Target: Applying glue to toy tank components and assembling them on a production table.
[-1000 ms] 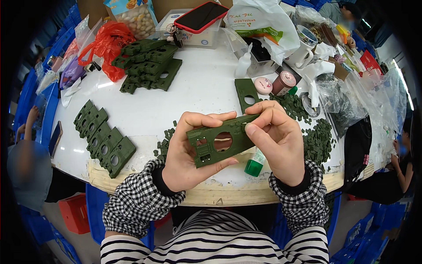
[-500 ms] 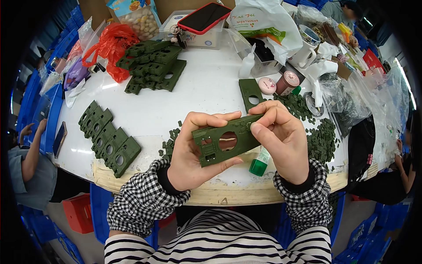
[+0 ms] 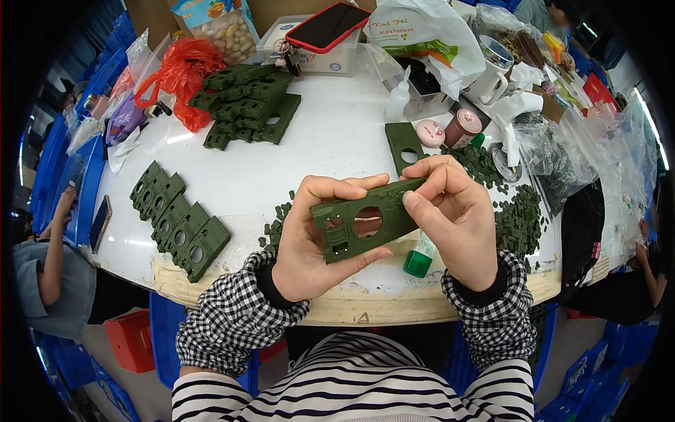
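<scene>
Green plastic part point(image 3: 390, 213) is at the clock's centre, above the surface point(image 3: 330, 141): the left hand point(image 3: 304, 246) grasps its 9 o'clock end, the right hand point(image 3: 458, 214) pinches its 2 o'clock corner. At 4, a green-capped bottle point(image 3: 420, 260). Farther out, a clear bag point(image 3: 540, 151) between 2 and 3 encloses dark bits point(image 3: 562, 181), a clear box point(image 3: 427, 107) at 1 holds something black point(image 3: 420, 83), a packet point(image 3: 195, 10) at 11 contains pale rounded pieces point(image 3: 233, 43)

Plate point(image 3: 396, 211) between my hands point(image 3: 299, 257) over the table point(image 3: 330, 133), plate row point(image 3: 184, 224) left, plate stack point(image 3: 246, 105) beyond it, small pieces point(image 3: 519, 226) to my right
</scene>
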The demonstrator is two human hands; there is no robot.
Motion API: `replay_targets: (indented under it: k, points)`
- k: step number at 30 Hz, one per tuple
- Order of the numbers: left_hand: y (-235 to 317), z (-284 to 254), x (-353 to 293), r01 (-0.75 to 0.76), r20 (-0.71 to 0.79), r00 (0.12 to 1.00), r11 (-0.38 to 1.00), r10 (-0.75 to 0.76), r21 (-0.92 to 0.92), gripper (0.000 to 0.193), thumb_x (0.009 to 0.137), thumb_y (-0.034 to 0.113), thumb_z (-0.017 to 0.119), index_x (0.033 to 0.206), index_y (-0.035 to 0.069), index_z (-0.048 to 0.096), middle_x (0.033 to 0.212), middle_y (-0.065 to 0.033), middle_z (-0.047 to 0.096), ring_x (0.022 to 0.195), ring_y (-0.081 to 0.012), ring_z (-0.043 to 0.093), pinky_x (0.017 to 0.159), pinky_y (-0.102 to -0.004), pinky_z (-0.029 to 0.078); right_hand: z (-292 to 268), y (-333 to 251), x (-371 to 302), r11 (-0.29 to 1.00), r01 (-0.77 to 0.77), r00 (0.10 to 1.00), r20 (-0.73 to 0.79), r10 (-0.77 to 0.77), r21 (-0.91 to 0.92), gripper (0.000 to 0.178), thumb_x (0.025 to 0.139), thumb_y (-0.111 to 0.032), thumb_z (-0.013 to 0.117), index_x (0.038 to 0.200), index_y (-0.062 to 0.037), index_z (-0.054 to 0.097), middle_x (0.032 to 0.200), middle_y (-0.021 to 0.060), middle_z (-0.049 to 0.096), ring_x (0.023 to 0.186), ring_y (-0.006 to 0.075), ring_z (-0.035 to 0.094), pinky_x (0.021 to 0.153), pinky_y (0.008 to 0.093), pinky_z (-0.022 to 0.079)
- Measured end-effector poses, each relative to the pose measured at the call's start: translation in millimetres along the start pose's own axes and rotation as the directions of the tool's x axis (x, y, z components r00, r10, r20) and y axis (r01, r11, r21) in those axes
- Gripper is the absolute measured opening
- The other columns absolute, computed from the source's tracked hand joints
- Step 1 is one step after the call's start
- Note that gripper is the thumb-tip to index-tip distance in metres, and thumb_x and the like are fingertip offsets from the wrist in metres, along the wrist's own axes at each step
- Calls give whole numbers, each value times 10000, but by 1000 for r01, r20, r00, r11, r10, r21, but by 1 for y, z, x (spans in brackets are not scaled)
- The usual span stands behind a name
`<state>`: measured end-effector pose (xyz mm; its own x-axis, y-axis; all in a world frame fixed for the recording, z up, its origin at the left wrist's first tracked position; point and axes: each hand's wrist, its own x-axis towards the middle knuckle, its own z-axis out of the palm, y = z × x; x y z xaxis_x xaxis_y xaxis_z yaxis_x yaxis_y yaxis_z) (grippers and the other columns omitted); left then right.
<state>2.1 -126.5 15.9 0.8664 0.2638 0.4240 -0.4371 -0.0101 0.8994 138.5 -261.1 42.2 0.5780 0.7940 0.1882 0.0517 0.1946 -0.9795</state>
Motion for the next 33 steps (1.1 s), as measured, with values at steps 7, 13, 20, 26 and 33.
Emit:
replay_targets:
  k: [7,13,20,26,33]
  points:
    - [-3,-1,1,-47,12,999,999,47,8,584,743,-88,710,1172,64,344,1351,-248,408,1220,-241,489,995,-349,472,-2,0,2,1000,10,1000,13,-10,-16,90,809,-14,650,780,1,566,1071,99,492,992,121,503,903,267,416]
    - [-3,-1,1,-29,7,1000,999,30,-14,591,740,-94,709,1175,62,341,1351,-248,412,1220,-241,490,998,-350,468,-3,1,2,998,54,998,29,-54,-28,98,806,-12,650,775,4,558,1050,98,502,985,121,508,901,263,420]
    - [-3,-3,2,-15,-25,1000,999,15,-35,595,740,-100,705,1181,55,336,1341,-251,425,1182,-258,524,971,-362,494,-2,3,1,973,181,983,5,-182,-144,112,808,-25,643,762,2,545,1019,99,509,965,133,517,903,277,421]
    - [2,-16,9,-24,-231,973,998,11,-54,588,760,-58,714,1209,47,349,1337,-226,451,1141,-247,551,934,-342,507,-11,-11,5,950,267,957,-76,-282,-158,151,879,-110,635,853,-3,532,983,80,552,891,114,524,847,261,426]
    - [-1,-32,13,-39,-451,892,998,16,-41,559,752,-7,752,1204,42,426,1171,-110,565,1019,-182,586,875,-288,502,-16,-18,9,802,347,938,185,-293,-486,120,831,-69,665,811,23,591,734,44,588,684,118,556,667,242,456]
